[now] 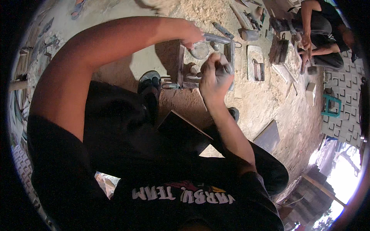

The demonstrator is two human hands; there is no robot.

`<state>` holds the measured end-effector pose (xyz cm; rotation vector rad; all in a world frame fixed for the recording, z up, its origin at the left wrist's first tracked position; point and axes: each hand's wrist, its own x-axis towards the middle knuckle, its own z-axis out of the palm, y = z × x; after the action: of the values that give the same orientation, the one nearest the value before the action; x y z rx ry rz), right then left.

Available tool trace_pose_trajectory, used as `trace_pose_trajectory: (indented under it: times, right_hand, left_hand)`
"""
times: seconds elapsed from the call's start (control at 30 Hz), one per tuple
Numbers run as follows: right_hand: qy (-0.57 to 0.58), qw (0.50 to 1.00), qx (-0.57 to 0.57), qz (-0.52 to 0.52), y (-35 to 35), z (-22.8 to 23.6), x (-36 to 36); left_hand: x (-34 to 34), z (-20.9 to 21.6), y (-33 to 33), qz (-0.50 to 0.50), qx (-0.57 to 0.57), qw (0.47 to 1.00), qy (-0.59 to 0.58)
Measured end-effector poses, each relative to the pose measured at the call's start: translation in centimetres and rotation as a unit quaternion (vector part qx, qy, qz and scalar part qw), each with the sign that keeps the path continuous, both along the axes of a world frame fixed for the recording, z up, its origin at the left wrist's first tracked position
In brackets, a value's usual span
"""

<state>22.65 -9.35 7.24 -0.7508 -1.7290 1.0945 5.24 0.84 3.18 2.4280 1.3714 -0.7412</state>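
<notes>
A rectangular frame (pixel 180 63) with dark walls and wire handles lies on the sandy ground in front of my feet. Inside it sit a round flat disc (pixel 200 50), a small knob-like piece (pixel 216 46) and a rounded lump (pixel 194 70), on a pale surface. My left hand (pixel 190 35) reaches over to the far left corner, its fingers curled on the frame's edge. Above the right part of the frame, my right hand (pixel 217 79) is closed in a fist, dusted grey. Whatever is inside that fist is hidden.
Beyond the frame lie a dark narrow tool (pixel 222 30) and a mallet-like block (pixel 249 34). A pale board with a metal piece (pixel 254 63) rests to the right. Another person (pixel 323 32) works at the far right, near a teal stool (pixel 331 106). A flat board (pixel 268 136) lies nearby.
</notes>
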Motion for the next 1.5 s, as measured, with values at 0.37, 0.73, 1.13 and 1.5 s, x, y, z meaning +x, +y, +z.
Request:
trace_pose_trajectory:
  times: [0.37, 0.73, 1.13, 1.5]
  right_hand:
    - [-0.010, 0.999, -0.045, 0.025, -1.3, -0.6, 1.6]
    - [-0.114, 0.993, -0.034, 0.027, 1.1, -3.8, 3.3]
    - [0.018, 0.960, -0.251, 0.119, 3.7, -0.4, 5.0]
    - [-0.125, 0.965, 0.197, 0.122, 7.5, -4.7, 6.8]
  left_hand:
    - [-1.0, -0.3, 0.0, 0.000, 0.035, 0.999, -0.026]
    - [0.5, 0.8, -0.2, -0.022, -0.012, 1.000, 0.007]
    - [1.0, 1.1, 0.1, -0.003, -0.023, 1.000, 0.004]
    - [1.7, 1.3, 0.9, -0.009, -0.035, 0.999, 0.026]
